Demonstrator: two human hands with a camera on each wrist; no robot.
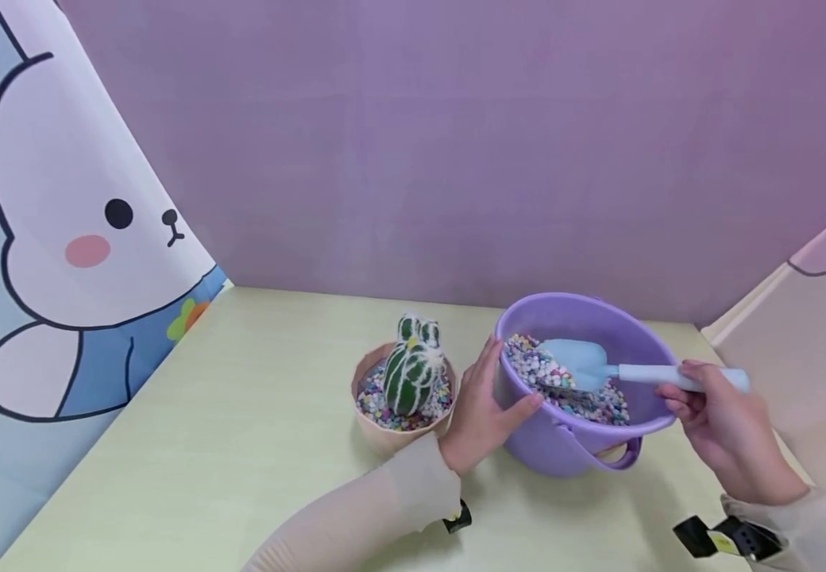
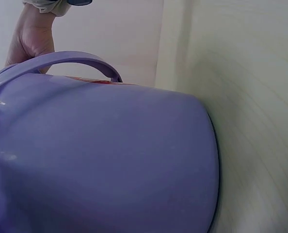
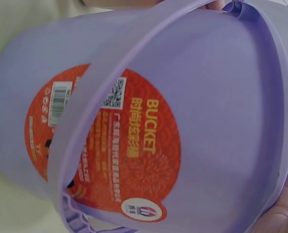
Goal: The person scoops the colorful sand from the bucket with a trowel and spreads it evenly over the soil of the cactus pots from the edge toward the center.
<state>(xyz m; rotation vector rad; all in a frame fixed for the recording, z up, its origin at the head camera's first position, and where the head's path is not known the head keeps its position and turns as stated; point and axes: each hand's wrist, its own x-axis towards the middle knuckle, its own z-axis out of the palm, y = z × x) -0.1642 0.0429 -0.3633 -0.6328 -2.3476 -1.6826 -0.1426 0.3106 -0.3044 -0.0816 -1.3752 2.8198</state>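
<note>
A right hand curls its fingers round the handle of a blue scoop, its blade among colored pebbles inside a purple bucket. The left hand, thumb and fingers spread, rests against the rim beside a potted cactus.

2 arms extend forward: left hand thumb spread from fingers; right hand, to its right, curled.

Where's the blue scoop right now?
In the head view, the blue scoop sits right of the cactus, blade among pebbles in the purple bucket, handle crossing its right rim.
</note>
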